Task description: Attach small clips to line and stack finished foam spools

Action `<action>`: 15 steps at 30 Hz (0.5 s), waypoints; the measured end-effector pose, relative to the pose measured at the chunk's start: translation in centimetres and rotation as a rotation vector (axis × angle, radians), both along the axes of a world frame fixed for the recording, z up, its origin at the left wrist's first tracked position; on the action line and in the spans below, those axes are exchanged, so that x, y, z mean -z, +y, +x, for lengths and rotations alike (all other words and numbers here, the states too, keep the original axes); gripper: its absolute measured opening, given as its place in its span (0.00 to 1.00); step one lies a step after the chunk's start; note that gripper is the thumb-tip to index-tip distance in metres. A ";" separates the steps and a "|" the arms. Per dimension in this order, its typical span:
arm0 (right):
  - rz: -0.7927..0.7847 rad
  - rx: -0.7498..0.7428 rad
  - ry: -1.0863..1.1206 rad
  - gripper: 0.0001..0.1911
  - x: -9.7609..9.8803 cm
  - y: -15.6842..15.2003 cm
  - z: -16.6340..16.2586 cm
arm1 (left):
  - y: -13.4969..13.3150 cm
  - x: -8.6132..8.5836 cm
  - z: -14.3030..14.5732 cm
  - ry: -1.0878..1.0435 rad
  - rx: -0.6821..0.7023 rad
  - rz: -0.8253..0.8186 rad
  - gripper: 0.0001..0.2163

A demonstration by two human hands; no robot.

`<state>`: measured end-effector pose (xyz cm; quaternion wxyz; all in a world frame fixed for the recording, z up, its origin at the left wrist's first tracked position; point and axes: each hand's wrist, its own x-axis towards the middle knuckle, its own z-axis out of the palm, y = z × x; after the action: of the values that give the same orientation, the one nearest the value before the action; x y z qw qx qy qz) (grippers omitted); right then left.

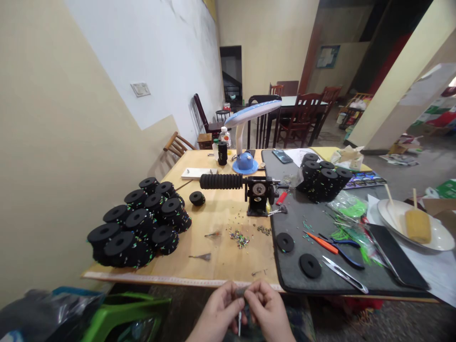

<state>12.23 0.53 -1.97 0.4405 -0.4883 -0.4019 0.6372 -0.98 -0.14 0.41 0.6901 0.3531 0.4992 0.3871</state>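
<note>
Small grey piece (241,291) pinched between both hands (268,308).

Rings (119,243) were matt black foam, flecked with small glossy coloured bits. The table (228,256) was smooth pale wood. The mat (288,213) was matt grey with a slightly rough face. The winder's grip (221,181) was ribbed black rubber or foam; its body (258,192) was dark metal. The lamp (245,164) was glossy plastic. The snips (345,278) were bright metal. The plate (440,242) was glossy white ceramic.
</note>
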 end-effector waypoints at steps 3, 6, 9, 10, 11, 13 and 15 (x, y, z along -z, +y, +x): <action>-0.016 -0.017 0.028 0.30 -0.2 0.1 0.1 | 0.0 -0.5 0.1 -0.020 0.009 0.003 0.19; -0.056 -0.033 0.065 0.30 -0.4 0.2 0.2 | 0.0 -0.4 0.2 -0.041 0.028 0.005 0.20; -0.085 -0.039 0.099 0.31 -0.6 0.2 0.1 | -0.1 0.1 0.3 -0.059 0.031 0.017 0.20; -0.091 -0.042 0.108 0.31 -0.5 0.3 0.1 | -0.1 0.3 0.3 -0.066 0.025 0.017 0.20; -0.094 -0.044 0.113 0.31 -0.5 0.3 0.0 | -0.1 0.4 0.3 -0.077 0.022 0.014 0.20; -0.094 -0.040 0.119 0.30 -0.3 0.3 0.0 | -0.2 0.6 0.3 -0.108 0.015 0.005 0.19; -0.089 -0.030 0.121 0.30 0.1 0.3 0.0 | -0.3 0.8 0.4 -0.149 -0.003 -0.017 0.18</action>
<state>12.19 0.79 -2.03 0.4321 -0.4621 -0.3530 0.6893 -0.56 -0.43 -0.38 0.7276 0.3166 0.4503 0.4093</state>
